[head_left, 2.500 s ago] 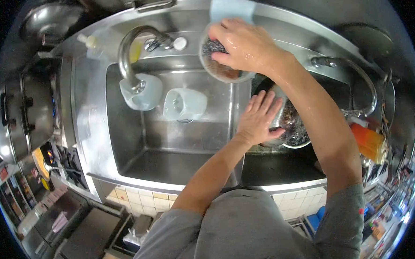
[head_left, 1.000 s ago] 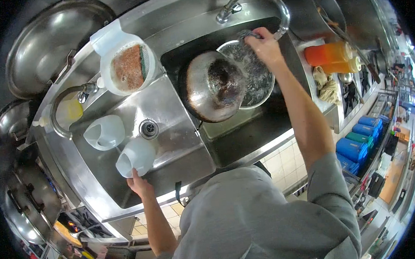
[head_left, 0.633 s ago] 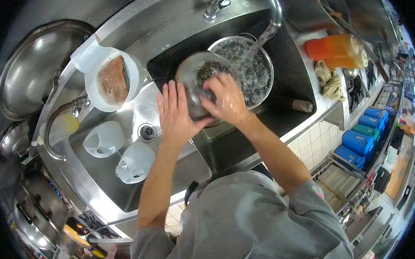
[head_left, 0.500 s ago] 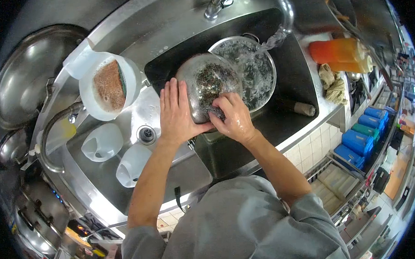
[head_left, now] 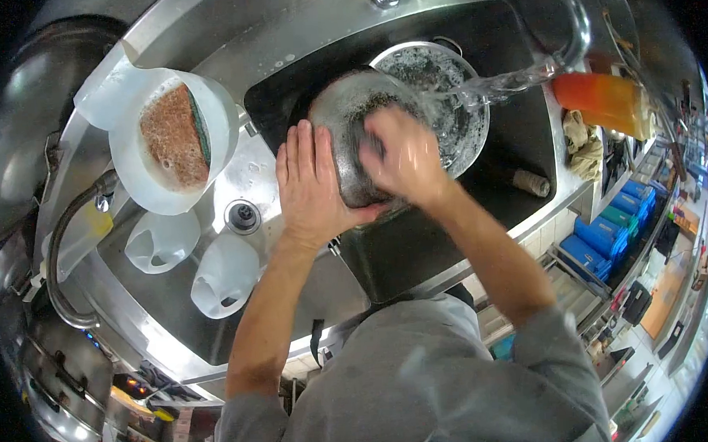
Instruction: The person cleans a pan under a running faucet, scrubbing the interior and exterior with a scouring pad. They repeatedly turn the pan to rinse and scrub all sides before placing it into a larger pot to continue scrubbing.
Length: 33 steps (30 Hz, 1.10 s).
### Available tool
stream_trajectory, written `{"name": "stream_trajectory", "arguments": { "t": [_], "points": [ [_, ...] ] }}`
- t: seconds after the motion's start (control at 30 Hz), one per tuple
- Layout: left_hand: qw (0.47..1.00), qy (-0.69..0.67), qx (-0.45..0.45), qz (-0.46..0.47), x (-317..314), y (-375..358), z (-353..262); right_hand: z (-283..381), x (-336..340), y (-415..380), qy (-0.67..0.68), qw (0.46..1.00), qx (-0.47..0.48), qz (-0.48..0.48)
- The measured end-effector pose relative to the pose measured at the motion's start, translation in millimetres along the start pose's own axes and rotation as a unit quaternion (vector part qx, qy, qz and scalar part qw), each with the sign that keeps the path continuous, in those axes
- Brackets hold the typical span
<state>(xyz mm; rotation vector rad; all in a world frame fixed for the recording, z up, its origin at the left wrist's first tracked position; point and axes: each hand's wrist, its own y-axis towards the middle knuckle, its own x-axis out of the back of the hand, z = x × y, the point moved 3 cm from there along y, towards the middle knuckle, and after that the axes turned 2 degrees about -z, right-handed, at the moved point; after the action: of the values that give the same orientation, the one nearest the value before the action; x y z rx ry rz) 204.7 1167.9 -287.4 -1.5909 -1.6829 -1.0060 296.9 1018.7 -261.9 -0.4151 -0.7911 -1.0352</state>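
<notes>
A metal pan (head_left: 340, 114) with dark burnt residue lies bottom-up, tilted, in the right sink basin. My left hand (head_left: 307, 175) presses flat against its left side, fingers stretched out and thumb along the lower edge. On the pan's upturned bottom is my right hand (head_left: 406, 154), smeared by motion, its fingers curled round a dark scouring pad (head_left: 376, 146) that is mostly hidden. Behind the pan stands a round metal pot (head_left: 469, 147) full of bubbly water, with a stream from the curved faucet (head_left: 580, 29) falling into it.
A cut white plastic jug (head_left: 219, 160) at left holds soapy water and a brown-and-green sponge (head_left: 175, 138). Two cut plastic jugs (head_left: 225, 280) lie in the left basin (head_left: 310, 291). Orange bottles (head_left: 600, 100) and a cloth (head_left: 584, 149) sit on the right ledge.
My right hand has moved slightly up and right across the pan and is now blurred. The faucet spout has shifted right, its stream now slanting leftward into the pot. The camera view has shifted.
</notes>
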Motion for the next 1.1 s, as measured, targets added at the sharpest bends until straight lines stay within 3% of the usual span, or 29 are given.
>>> {"name": "stream_trajectory", "arguments": {
  "t": [0.07,0.2,0.3,0.4,0.47,0.57,0.67,0.7,0.77,0.83,0.93,1.0,1.1],
  "points": [
    [1.000,0.007,0.011,0.000,0,-2,-1,-18,-9,59,-0.085,0.994,0.014,-0.073],
    [1.000,0.009,0.015,0.002,-1,-3,-1,-2,-7,13,-0.042,0.995,0.020,-0.087],
    [1.000,0.016,0.009,0.009,1,-3,0,9,-4,-32,-0.013,0.999,-0.030,-0.013],
    [1.000,0.013,0.009,0.000,-1,-1,1,-6,-5,14,-0.045,0.998,0.035,-0.028],
    [1.000,0.014,0.018,0.000,-2,-2,0,-23,-9,70,-0.088,0.994,-0.042,-0.047],
    [1.000,0.016,0.017,-0.008,2,0,0,-5,-8,30,-0.083,0.991,0.017,-0.107],
    [0.999,0.029,0.011,0.012,-4,-1,-1,15,-5,-43,0.009,0.998,-0.052,-0.023],
    [1.000,0.021,0.010,-0.002,-4,-2,0,11,-7,-40,0.013,0.998,-0.055,-0.021],
    [1.000,0.017,0.010,-0.007,-4,-2,3,0,-9,-11,-0.043,0.997,0.044,-0.055],
    [1.000,0.024,0.017,-0.009,-3,-1,3,-21,-15,52,-0.074,0.991,-0.001,-0.109],
    [0.999,0.033,0.011,-0.008,0,-3,0,-5,-12,53,-0.083,0.991,0.012,-0.107],
    [1.000,0.025,0.009,-0.012,-3,-4,2,13,-14,-1,-0.047,0.995,0.048,-0.079],
    [1.000,0.013,0.007,-0.014,-4,-7,4,20,-12,-33,-0.008,1.000,-0.028,-0.002]
  ]
}}
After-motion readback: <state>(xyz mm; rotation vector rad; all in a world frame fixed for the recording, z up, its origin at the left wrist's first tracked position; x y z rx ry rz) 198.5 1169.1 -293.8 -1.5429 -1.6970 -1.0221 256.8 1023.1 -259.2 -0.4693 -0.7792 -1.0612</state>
